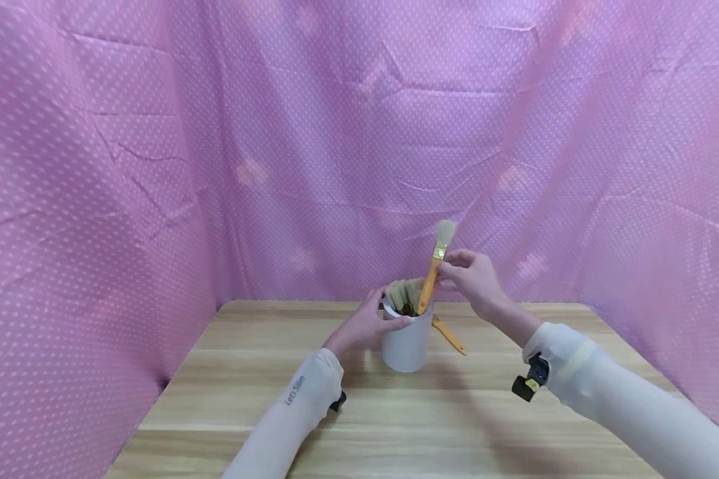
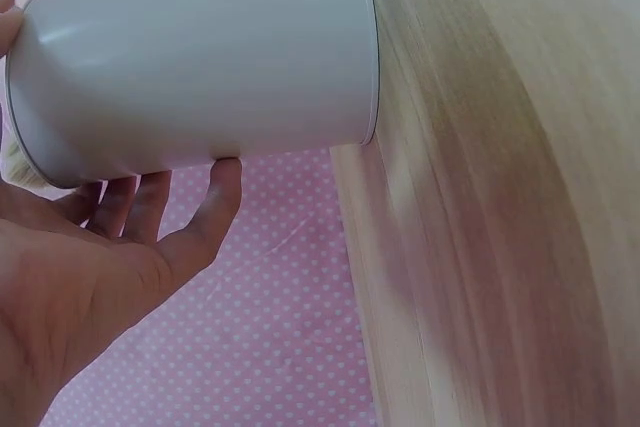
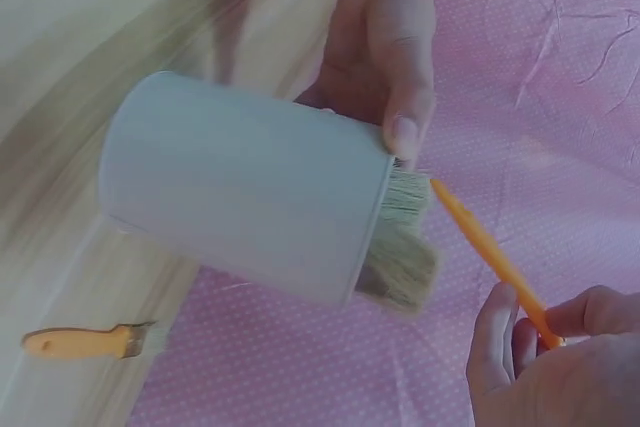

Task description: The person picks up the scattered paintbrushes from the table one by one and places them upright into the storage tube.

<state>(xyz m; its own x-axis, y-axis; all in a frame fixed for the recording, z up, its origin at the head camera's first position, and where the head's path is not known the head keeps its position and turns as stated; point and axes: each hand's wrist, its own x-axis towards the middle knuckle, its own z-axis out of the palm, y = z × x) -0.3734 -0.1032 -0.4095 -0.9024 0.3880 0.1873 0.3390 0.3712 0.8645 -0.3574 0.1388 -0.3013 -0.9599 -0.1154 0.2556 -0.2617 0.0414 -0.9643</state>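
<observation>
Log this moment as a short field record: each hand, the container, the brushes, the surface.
left hand: grips the rim of the white cup
right hand: pinches the orange-handled paintbrush near its ferrule, bristles up, handle end inside the cup
cup contents: more brushes, bristles sticking out above the rim
second orange-handled brush: lies flat on the table, just right of the cup
surface: wooden table
backdrop: pink dotted cloth
</observation>
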